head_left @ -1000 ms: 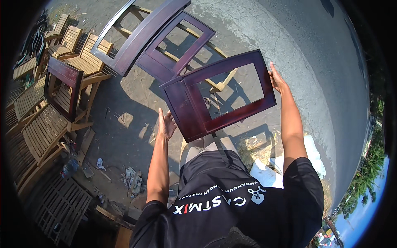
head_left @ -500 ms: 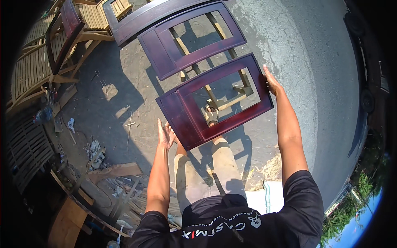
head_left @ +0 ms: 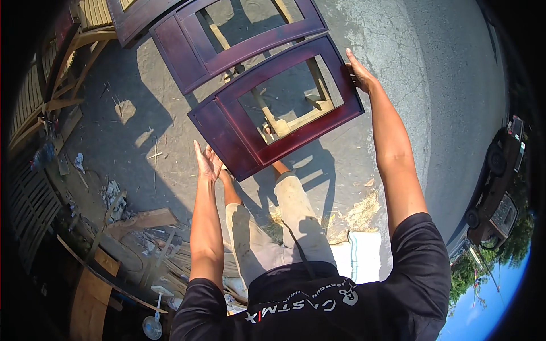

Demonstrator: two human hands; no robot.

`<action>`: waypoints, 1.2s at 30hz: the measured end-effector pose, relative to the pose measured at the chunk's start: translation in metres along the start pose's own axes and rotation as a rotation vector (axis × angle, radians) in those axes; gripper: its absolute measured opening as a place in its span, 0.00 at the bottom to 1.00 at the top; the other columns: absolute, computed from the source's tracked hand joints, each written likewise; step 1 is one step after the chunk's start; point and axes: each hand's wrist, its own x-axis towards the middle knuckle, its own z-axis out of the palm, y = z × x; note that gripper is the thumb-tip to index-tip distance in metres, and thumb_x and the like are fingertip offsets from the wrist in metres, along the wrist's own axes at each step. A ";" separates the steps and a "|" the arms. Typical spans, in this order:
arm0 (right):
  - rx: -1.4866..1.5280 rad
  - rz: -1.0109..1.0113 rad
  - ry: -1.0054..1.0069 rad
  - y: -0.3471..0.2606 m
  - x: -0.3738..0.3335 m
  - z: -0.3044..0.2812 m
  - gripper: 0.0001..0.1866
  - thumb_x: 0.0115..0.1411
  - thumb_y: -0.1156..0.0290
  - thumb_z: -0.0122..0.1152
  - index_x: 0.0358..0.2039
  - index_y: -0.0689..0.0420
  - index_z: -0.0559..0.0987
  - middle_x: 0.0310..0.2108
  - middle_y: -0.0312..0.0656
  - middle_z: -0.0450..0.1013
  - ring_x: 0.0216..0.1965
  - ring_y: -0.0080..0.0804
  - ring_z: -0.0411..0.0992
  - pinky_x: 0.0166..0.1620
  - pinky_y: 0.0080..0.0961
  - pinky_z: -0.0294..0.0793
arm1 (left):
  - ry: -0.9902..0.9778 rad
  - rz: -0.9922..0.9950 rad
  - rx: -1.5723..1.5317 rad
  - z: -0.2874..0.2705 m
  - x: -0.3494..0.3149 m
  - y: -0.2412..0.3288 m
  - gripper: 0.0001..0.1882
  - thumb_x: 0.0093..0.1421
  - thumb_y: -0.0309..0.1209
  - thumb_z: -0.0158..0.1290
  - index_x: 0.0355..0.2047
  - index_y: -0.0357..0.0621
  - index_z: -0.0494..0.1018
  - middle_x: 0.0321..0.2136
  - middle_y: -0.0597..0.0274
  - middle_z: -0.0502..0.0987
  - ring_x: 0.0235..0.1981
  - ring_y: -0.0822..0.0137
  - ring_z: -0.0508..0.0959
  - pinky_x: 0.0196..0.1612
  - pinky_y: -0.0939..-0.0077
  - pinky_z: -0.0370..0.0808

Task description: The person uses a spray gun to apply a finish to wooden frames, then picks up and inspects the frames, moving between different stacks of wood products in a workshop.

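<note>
A dark reddish-brown wooden frame panel (head_left: pixel 227 136), with one solid section and one rectangular opening, lies between my hands above a pale wooden stand (head_left: pixel 307 120). My left hand (head_left: pixel 209 163) is at its lower left corner, thumb apart and fingers against or just under the edge. At the right edge is my right hand (head_left: pixel 359 75), its thumb stretched out and its other fingers partly hidden behind the panel. Just beyond lies a similar purplish-brown panel (head_left: pixel 177 51), very near the far edge of mine. My feet are mostly hidden below the panel.
A third dark panel (head_left: pixel 126 20) and slatted bamboo furniture (head_left: pixel 34 91) stand at the far left. Wood scraps (head_left: pixel 145 220) litter the lower left beside a small fan (head_left: pixel 152 327). A paved road (head_left: pixel 455 113) runs along the right, with a vehicle (head_left: pixel 496 199) at its edge.
Both hands and the panel have moved forward, away from my body, bringing the panel's far edge closer to the second panel. The whole view has shifted somewhat.
</note>
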 end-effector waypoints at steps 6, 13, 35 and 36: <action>0.017 -0.015 0.015 0.001 0.012 0.000 0.70 0.49 0.14 0.39 0.71 0.69 0.53 0.70 0.56 0.55 0.67 0.51 0.59 0.68 0.49 0.55 | -0.053 0.002 -0.023 -0.008 0.020 0.011 0.45 0.61 0.71 0.44 0.56 0.39 0.70 0.54 0.51 0.76 0.55 0.53 0.76 0.60 0.53 0.72; 0.096 0.004 -0.030 0.012 0.017 0.000 0.70 0.50 0.15 0.42 0.70 0.70 0.52 0.70 0.58 0.55 0.65 0.52 0.60 0.67 0.48 0.57 | -0.051 -0.003 0.034 -0.006 0.036 0.013 0.47 0.61 0.72 0.41 0.59 0.40 0.68 0.57 0.49 0.74 0.56 0.52 0.76 0.61 0.52 0.72; 0.146 -0.015 -0.013 0.020 0.035 -0.007 0.64 0.50 0.17 0.47 0.68 0.65 0.62 0.61 0.48 0.66 0.57 0.39 0.66 0.62 0.43 0.63 | -0.055 0.082 0.101 0.011 0.018 0.023 0.47 0.63 0.71 0.39 0.58 0.35 0.68 0.52 0.51 0.77 0.51 0.58 0.79 0.56 0.61 0.77; 0.147 -0.006 -0.060 0.022 0.035 -0.013 0.65 0.50 0.17 0.48 0.70 0.62 0.54 0.66 0.51 0.57 0.62 0.46 0.59 0.65 0.47 0.58 | -0.064 0.078 0.099 0.014 0.020 0.023 0.47 0.63 0.71 0.39 0.58 0.35 0.68 0.52 0.51 0.77 0.51 0.58 0.79 0.56 0.62 0.77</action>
